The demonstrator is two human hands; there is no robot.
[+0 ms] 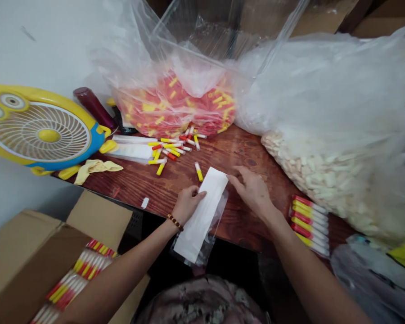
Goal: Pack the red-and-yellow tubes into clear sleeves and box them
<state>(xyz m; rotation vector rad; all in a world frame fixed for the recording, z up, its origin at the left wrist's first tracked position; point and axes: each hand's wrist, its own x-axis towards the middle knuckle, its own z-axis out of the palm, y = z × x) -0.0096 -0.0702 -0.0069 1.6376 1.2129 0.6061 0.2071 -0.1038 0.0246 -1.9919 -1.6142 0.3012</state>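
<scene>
A long white paper strip (202, 213) lies slanted over the table's front edge, with clear plastic bags (219, 210) beneath it and along its right side. My left hand (188, 203) grips the strip's left edge, thumb on top; its other fingers are partly hidden. My right hand (251, 186) is at the upper right corner of the strip, its thumb and index finger apart, one fingertip at or touching the corner. Just beyond the strip lies a single yellow-and-white tube (198, 171). Farther off is a loose pile of red, yellow and white tubes (170, 148).
A bag of red and yellow pieces (185, 108) stands at the back, a large bag of whitish pieces (317, 173) at right. Packed tubes (309, 225) lie right. A yellow fan (50, 132) stands left, above an open carton (23, 252) holding packs.
</scene>
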